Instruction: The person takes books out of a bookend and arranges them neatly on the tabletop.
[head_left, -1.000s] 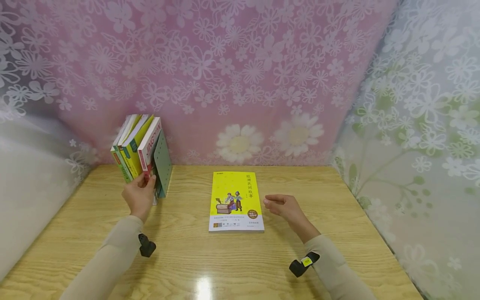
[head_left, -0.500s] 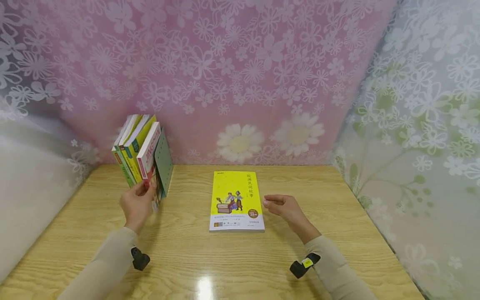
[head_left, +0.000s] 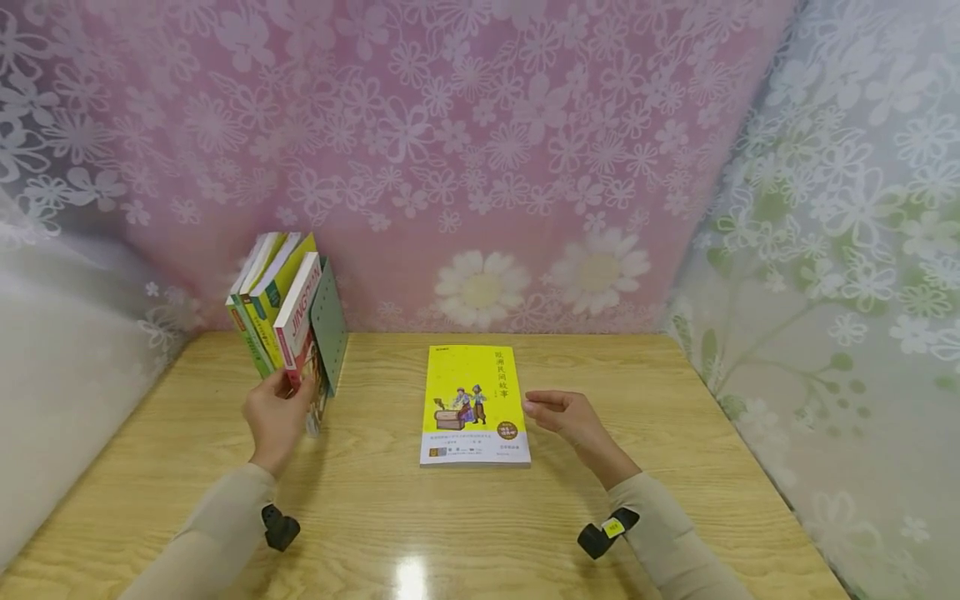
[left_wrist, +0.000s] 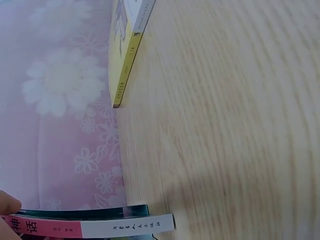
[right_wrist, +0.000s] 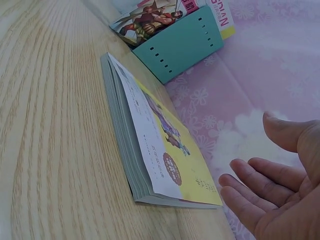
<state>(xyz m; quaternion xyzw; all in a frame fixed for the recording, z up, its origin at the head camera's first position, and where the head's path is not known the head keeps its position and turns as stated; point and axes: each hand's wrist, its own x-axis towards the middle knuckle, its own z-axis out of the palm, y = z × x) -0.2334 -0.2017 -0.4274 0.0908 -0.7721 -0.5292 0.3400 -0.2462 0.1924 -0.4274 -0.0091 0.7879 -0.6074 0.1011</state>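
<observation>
In the head view, my left hand (head_left: pixel 277 417) pinches the spine of a book (head_left: pixel 298 312) with "JINGDIAN" lettering. That book stands upright, its spine jutting toward me out of a row of books. The left wrist view shows its pink and white spine (left_wrist: pixel 120 227) beside my fingertips. A yellow paperback book (head_left: pixel 468 379) with cartoon figures lies flat, cover up, on the table. Just right of it is my right hand (head_left: pixel 576 427), fingers extended and holding nothing. In the right wrist view, the fingertips are near the corner of the yellow book (right_wrist: pixel 195 175).
Several upright books (head_left: pixel 258 312) stand left of the gripped one. A green metal bookend (head_left: pixel 330 325) supports the row on its right. Behind the wooden table (head_left: pixel 375 517) hangs a pink flowered curtain (head_left: pixel 450 150); a pale flowered one (head_left: pixel 847 275) borders the right side.
My left hand has drawn the book a little out of the row toward me, with its top tipping lower. My right hand has barely moved.
</observation>
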